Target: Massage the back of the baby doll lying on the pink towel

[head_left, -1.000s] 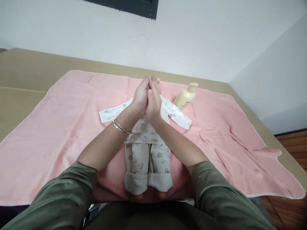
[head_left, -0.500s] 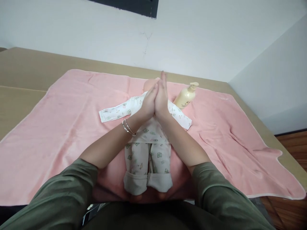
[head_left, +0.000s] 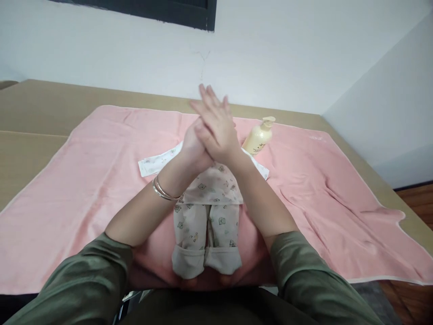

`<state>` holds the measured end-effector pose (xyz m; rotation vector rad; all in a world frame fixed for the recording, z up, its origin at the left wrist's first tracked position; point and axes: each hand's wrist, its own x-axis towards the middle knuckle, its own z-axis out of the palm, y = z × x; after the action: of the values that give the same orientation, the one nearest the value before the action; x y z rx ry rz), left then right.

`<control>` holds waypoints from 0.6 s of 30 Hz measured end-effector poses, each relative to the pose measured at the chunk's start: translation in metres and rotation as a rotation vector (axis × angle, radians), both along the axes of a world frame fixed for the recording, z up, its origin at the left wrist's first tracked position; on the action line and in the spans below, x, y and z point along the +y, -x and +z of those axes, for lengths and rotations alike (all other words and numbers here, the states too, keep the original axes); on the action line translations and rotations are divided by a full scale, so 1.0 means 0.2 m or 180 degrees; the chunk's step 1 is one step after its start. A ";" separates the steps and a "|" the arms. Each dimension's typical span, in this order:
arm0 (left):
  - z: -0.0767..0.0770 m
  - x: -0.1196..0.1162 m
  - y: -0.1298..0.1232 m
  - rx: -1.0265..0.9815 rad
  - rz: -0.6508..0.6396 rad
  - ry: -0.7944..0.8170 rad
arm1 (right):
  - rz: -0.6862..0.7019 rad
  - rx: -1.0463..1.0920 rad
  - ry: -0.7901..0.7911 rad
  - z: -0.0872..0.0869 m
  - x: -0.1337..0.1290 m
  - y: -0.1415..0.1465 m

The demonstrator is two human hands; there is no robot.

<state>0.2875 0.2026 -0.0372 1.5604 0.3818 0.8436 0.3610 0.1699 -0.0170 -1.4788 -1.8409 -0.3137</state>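
Observation:
My right hand lies palm-down across my left hand, the two palms pressed together. The right fingers are stretched out and a little apart, slightly blurred. The left fingers also look stretched out, though partly hidden under the right hand. Nothing shows between the palms. Below them lies what looks like a baby doll in a white printed top and trousers with turned-up cuffs. My hands cover its head and chest. A cream pump bottle leans beside its sleeve, to the right of my hands.
Under the doll a pink blanket spreads over a wooden table. Folds run through its right side. A white wall rises behind the table, with a dark frame on it at the top.
My hands were upright, palm to palm. The right hand has now turned and slid over the left, tilting leftward. The doll and the bottle stay in place.

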 end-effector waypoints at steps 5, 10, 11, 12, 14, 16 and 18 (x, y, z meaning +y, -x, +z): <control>-0.14 0.12 0.04 -0.0048 0.0581 -0.0710 | -0.0714 0.0972 -0.0210 -0.07 -0.01 -0.11; -0.28 0.32 0.05 0.0524 0.1285 -0.1511 | -0.0488 0.1033 -0.0139 -0.20 -0.01 -0.14; -0.29 0.35 0.05 0.0636 0.1381 -0.1450 | -0.0497 0.1048 -0.0120 -0.22 -0.01 -0.14; -0.30 0.37 0.04 0.0705 0.1457 -0.1342 | -0.0513 0.1049 -0.0067 -0.24 -0.01 -0.13; -0.29 0.39 0.04 0.0841 0.1512 -0.1090 | -0.0543 0.0961 0.0207 -0.27 -0.01 -0.10; -0.29 0.40 0.04 0.1023 0.1550 -0.0873 | -0.0629 0.0764 0.0648 -0.29 -0.01 -0.05; -0.29 0.40 0.04 0.1175 0.1631 -0.0814 | -0.0767 0.0531 0.1119 -0.31 -0.01 -0.01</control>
<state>0.2801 0.2833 -0.0961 1.8966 1.0042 1.0195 0.3621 0.1673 -0.0782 -1.9113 -1.6437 0.0245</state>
